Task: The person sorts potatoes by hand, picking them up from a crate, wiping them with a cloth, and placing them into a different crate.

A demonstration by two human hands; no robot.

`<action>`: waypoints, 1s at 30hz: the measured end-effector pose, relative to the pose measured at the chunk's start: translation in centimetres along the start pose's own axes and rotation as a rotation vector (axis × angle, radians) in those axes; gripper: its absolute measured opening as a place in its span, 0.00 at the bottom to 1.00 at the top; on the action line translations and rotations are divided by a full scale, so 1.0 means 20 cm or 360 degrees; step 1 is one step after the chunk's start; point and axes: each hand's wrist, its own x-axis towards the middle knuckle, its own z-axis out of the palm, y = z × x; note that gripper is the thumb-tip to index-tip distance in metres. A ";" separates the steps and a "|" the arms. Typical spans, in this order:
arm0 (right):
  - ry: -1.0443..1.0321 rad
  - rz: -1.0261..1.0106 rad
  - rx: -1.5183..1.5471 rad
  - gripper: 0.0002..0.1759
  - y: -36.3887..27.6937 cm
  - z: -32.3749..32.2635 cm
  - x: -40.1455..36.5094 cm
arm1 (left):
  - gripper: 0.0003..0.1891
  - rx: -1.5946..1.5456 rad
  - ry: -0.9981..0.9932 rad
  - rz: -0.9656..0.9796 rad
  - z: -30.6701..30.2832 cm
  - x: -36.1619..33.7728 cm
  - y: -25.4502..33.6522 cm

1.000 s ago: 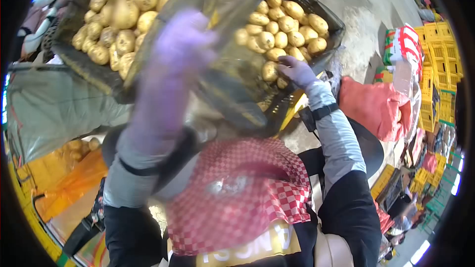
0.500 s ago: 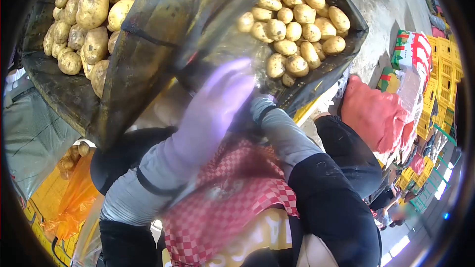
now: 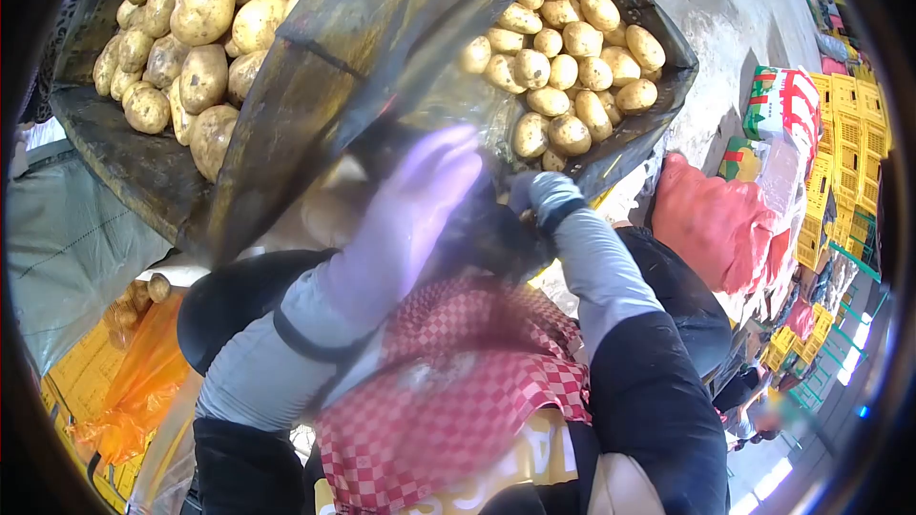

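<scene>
My left hand, in a pale purple glove, is blurred, with its fingers stretched out toward the dark liner. Nothing shows in it. My right hand, in a greyish glove, is curled at the near edge of the right-hand crate; whatever its fingers hold is hidden. Between both hands is a dark, smeared area that I cannot make out. Smaller potatoes lie in the right crate's black liner. Larger potatoes fill the left container, lined with dirty dark sheeting.
A red sack and printed bags stand on the right, before stacked yellow crates. At lower left are an orange plastic bag and grey-green sheeting. A red checked apron covers my lap.
My right hand has shifted right and slightly up, bending away from the left hand. My left hand has moved slightly left and down. The view has shifted a little.
</scene>
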 end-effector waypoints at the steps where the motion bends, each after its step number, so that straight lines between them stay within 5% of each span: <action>1: -0.0085 0.0040 0.0091 0.32 -0.01 -0.10 -0.05 | 0.24 -0.0104 0.0025 -0.0050 0.00 -0.01 0.00; 3: 0.0201 -0.0027 0.0909 0.40 0.14 -0.17 -0.07 | 0.24 -0.0299 0.0055 -0.0135 0.01 -0.01 0.03; 6: 0.0483 -0.0513 0.1833 0.28 -0.03 -0.36 -0.49 | 0.24 -0.0334 0.0044 -0.0281 0.02 -0.01 0.00; 8: 0.1213 -0.0989 0.1457 0.24 -0.13 -0.35 -0.64 | 0.25 0.0068 -0.0168 0.0084 0.00 0.02 -0.20; 9: 0.1765 -0.1176 0.0793 0.22 -0.13 -0.32 -0.60 | 0.26 -0.0022 -0.0125 -0.0119 0.06 0.01 -0.14; 12: 0.1868 -0.1002 0.0831 0.20 -0.26 -0.28 -0.64 | 0.30 -0.0265 -0.0048 -0.0437 0.20 -0.04 0.03; 13: 0.1384 -0.0798 0.1631 0.21 -0.35 -0.31 -0.73 | 0.32 -0.0238 -0.0045 -0.0391 0.20 -0.05 0.05; 15: 0.1198 -0.0652 0.1883 0.23 -0.40 -0.34 -0.82 | 0.35 -0.0192 -0.0048 -0.0296 0.18 -0.05 0.06; 18: 0.1688 -0.0877 0.1362 0.26 -0.51 -0.33 -0.86 | 0.37 -0.0110 -0.0117 0.0380 0.14 0.02 -0.10; 19: 0.1952 -0.1020 0.1031 0.27 -0.57 -0.31 -0.86 | 0.37 0.0581 -0.0102 0.0647 0.11 0.05 -0.10; 20: 0.1775 -0.0741 0.1055 0.28 -0.61 -0.30 -0.90 | 0.36 0.0518 -0.0059 0.0611 0.11 0.03 -0.12; 23: 0.1942 -0.0954 0.1398 0.18 -0.56 -0.30 -0.77 | 0.25 -0.0063 -0.0101 0.0194 0.14 -0.05 0.04; 25: 0.1491 -0.0740 0.2308 0.14 -0.55 -0.33 -0.82 | 0.22 -0.0623 -0.0293 -0.0207 0.10 -0.07 0.12; 27: 0.1640 -0.0919 0.2417 0.15 -0.56 -0.35 -0.85 | 0.22 -0.0940 -0.0260 -0.0286 0.09 -0.03 0.12; 28: 0.1904 -0.1144 0.2062 0.20 -0.58 -0.36 -0.83 | 0.22 -0.1108 -0.0272 -0.0343 0.05 0.00 0.12; 30: 0.1880 -0.1142 0.1525 0.25 -0.63 -0.40 -0.94 | 0.23 -0.1396 -0.0333 -0.0397 0.01 0.04 0.09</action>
